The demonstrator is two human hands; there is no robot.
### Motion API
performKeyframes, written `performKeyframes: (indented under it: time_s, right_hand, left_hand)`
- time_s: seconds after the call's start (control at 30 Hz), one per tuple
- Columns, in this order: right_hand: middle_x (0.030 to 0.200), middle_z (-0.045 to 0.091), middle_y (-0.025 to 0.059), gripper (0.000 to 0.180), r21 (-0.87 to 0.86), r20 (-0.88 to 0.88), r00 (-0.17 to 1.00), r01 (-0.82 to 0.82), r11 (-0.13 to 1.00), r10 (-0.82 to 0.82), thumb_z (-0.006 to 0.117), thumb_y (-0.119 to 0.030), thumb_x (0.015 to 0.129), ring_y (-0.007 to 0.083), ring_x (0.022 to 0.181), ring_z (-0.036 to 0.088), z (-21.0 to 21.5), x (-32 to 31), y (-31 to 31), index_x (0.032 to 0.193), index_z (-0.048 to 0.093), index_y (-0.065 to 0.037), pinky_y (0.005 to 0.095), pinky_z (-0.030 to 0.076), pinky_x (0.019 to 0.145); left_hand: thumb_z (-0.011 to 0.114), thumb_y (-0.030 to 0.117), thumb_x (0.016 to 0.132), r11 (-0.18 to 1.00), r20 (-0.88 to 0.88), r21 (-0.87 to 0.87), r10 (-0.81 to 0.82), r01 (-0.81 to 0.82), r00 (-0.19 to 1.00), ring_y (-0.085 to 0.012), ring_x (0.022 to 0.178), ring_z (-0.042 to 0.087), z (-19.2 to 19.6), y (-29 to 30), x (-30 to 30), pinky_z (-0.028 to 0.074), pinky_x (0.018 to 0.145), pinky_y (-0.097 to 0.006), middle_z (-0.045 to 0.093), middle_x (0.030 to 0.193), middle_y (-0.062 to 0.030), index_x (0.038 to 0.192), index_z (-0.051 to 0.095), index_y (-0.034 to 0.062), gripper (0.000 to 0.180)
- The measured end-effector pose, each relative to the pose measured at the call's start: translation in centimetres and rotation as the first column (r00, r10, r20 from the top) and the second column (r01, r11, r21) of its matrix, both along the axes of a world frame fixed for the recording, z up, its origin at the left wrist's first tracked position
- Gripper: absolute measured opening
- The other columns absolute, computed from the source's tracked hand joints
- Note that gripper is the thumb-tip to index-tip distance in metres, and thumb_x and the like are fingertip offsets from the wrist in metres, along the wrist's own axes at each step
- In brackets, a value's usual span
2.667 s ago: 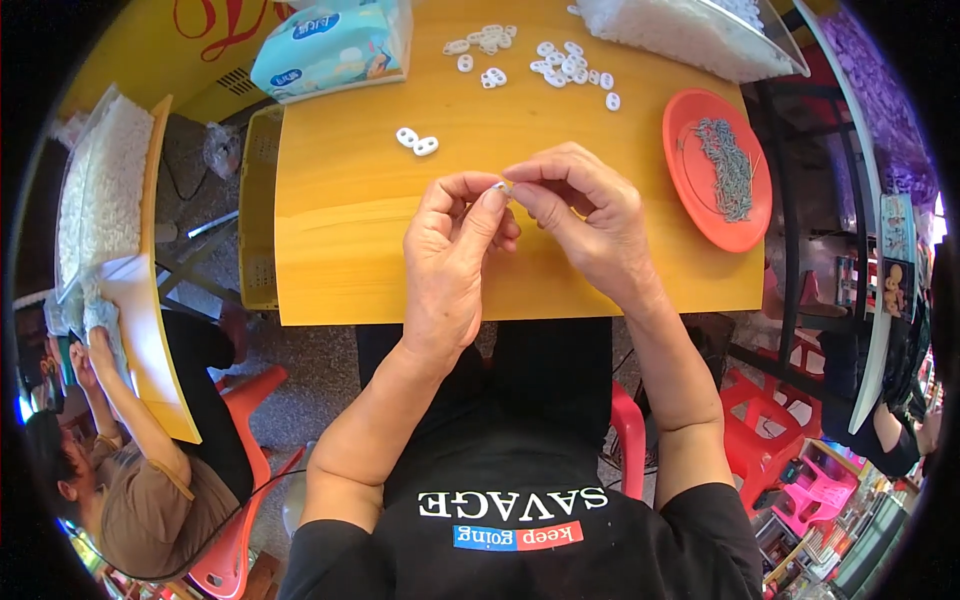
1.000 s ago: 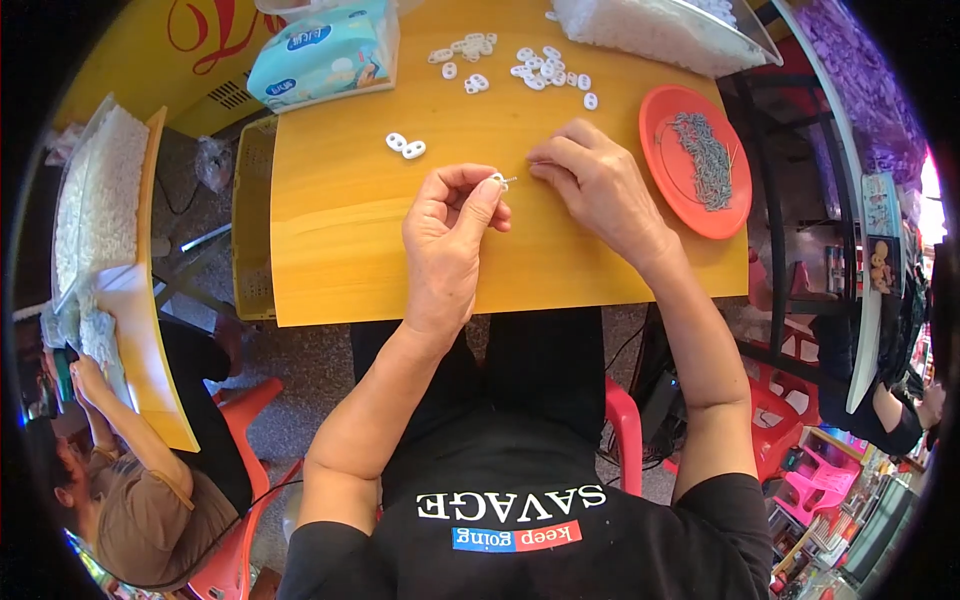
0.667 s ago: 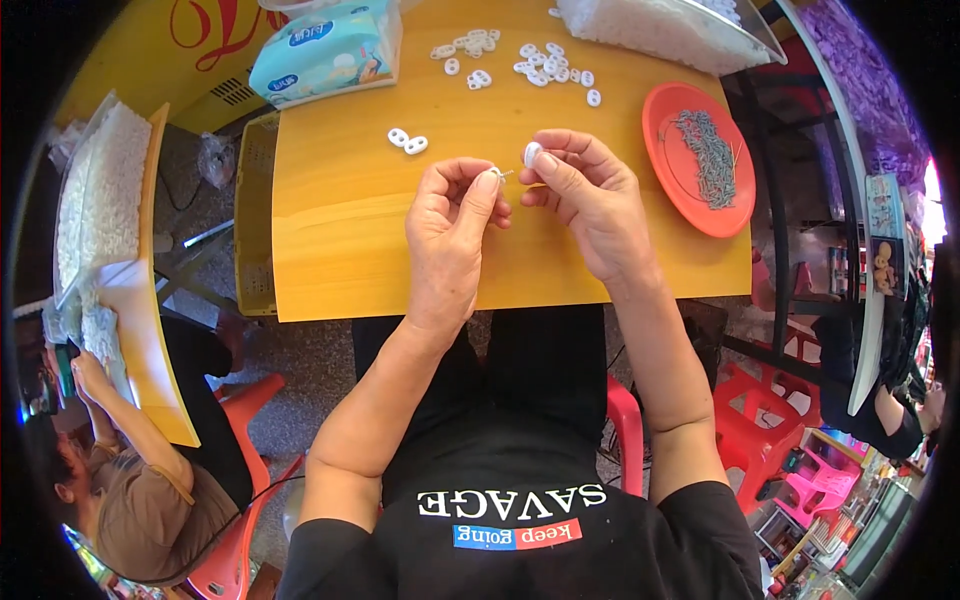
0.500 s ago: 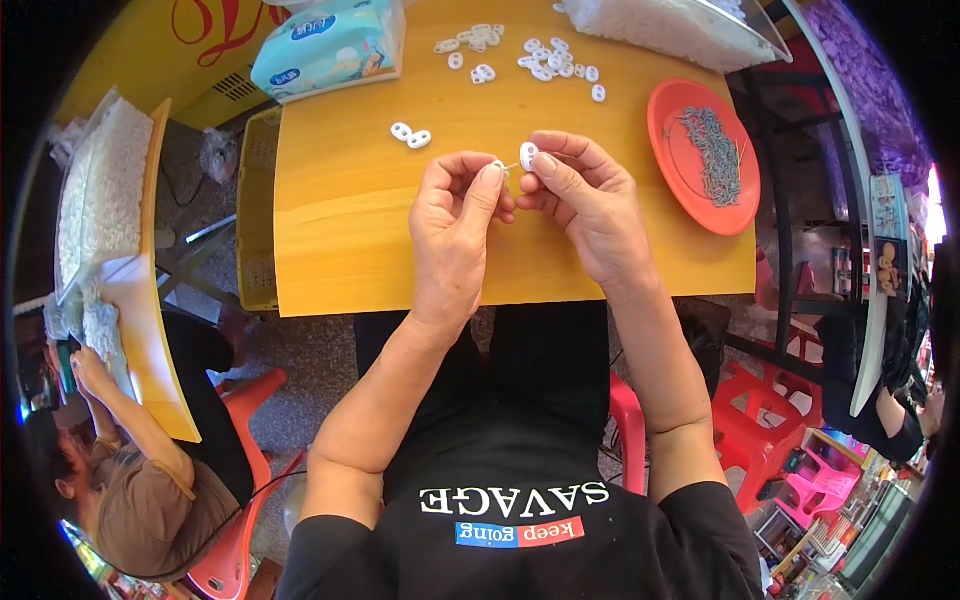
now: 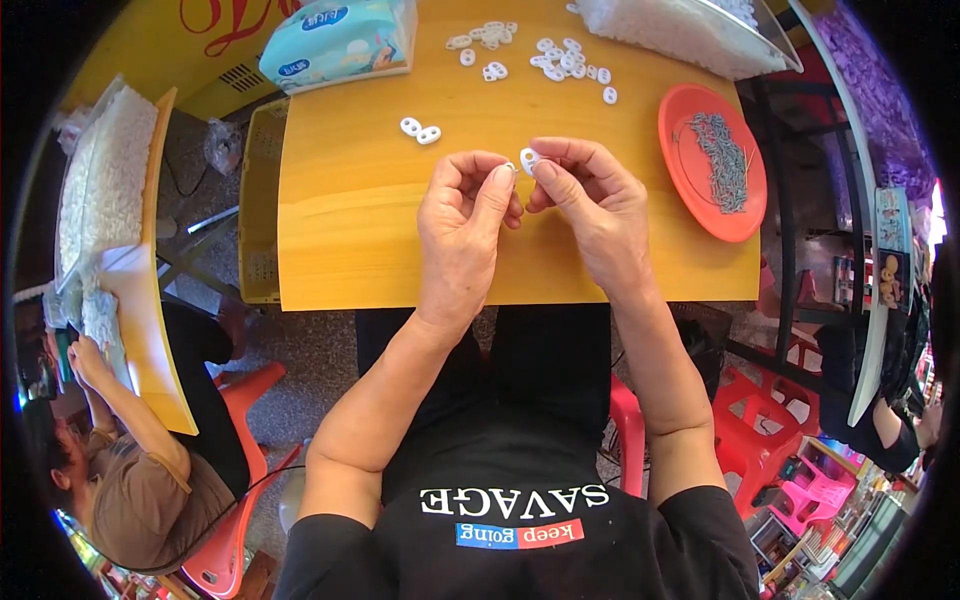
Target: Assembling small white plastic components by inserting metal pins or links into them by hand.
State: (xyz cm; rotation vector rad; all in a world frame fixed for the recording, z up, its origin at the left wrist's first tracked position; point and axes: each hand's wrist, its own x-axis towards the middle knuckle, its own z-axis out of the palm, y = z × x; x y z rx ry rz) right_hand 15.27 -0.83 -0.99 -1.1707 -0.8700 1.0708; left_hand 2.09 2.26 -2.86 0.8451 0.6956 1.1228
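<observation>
Small white plastic ring piece (image 5: 527,158) pinched between thumb and forefinger of the right hand (image 5: 590,215), fingers closed tight on it, held just above the yellow-orange wooden tabletop (image 5: 360,220) near its middle. Left hand (image 5: 465,235) sits just beside at 9 o'clock, fingertips drawn together around something small and metallic; too small to tell what it is. The two sets of fingertips nearly touch.

At 10 o'clock from the hands, a pair of joined white plastic rings (image 5: 420,130) lies alone on the tabletop. At 12 o'clock, a loose scatter of white plastic rings (image 5: 545,55) near the far edge. At 11 o'clock, a light-blue soft pack of tissues (image 5: 335,40). At 1 o'clock, a clear plastic bag of white pieces (image 5: 680,30). At 3 o'clock, a round orange plastic plate (image 5: 705,195) holding a heap of thin grey metal pins (image 5: 725,160).

Well apart at 8 o'clock, another person in a brown shirt (image 5: 120,500) sits at a neighbouring yellow table (image 5: 150,330).
</observation>
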Motion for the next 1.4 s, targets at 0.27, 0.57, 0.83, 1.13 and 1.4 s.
performKeyframes:
  time_s: [0.27,0.57,0.83,1.13,1.4]
  right_hand:
    - [0.088,0.068,0.0028,0.019,0.006,0.095,0.995,0.016,1.0,-0.017,0.065,-0.008,0.093,0.0061,0.075,0.061,-0.1,-0.8,0.0,0.109,0.067,0.003,0.0214,0.052,0.068]
    - [0.091,0.069,0.0055,0.019,0.087,0.005,0.998,0.068,0.994,-0.068,0.065,-0.005,0.093,0.007,0.076,0.061,-0.6,-2.5,0.1,0.109,0.065,0.005,0.0214,0.053,0.069]
    - [0.095,0.066,0.0052,0.019,0.098,0.021,0.991,0.129,0.987,-0.131,0.062,-0.003,0.095,0.0075,0.083,0.062,-0.3,-2.7,0.6,0.111,0.062,0.005,0.0219,0.053,0.072]
    - [0.094,0.065,0.0039,0.018,0.081,0.047,0.991,0.12,0.989,-0.125,0.061,-0.004,0.095,0.0065,0.084,0.061,-0.1,-2.5,0.5,0.111,0.062,0.004,0.0205,0.052,0.073]
    - [0.094,0.066,0.004,0.018,0.065,0.066,0.996,0.06,0.996,-0.064,0.063,-0.004,0.094,0.0065,0.083,0.061,0.0,-2.3,0.3,0.111,0.063,0.003,0.0204,0.051,0.071]
  left_hand:
    - [0.06,0.005,0.096,0.999,0.027,0.002,0.035,-0.035,0.999,-0.0081,0.073,0.057,-0.3,-0.2,0.1,0.048,0.066,-0.023,0.061,0.088,-0.0043,0.103,0.057,0.001,0.008]
    - [0.061,0.004,0.096,0.997,0.123,-0.021,0.082,-0.08,0.989,-0.0086,0.073,0.057,-0.4,-0.4,0.0,0.047,0.066,-0.023,0.064,0.09,-0.0054,0.102,0.058,0.0009,0.007]
    - [0.059,0.008,0.097,0.993,0.131,-0.042,0.112,-0.107,0.985,-0.0094,0.074,0.056,-0.5,0.0,0.2,0.046,0.066,-0.023,0.062,0.088,-0.0036,0.105,0.058,0.0032,0.009]
    - [0.059,0.008,0.097,0.993,0.105,-0.034,0.115,-0.112,0.988,-0.0099,0.073,0.055,-0.5,0.0,0.3,0.045,0.066,-0.023,0.06,0.086,-0.0037,0.105,0.057,0.003,0.01]
    - [0.061,0.006,0.096,0.994,0.084,-0.012,0.108,-0.108,0.991,-0.0072,0.072,0.053,-0.3,-0.1,0.4,0.045,0.064,-0.022,0.059,0.089,-0.0028,0.102,0.056,0.0025,0.009]
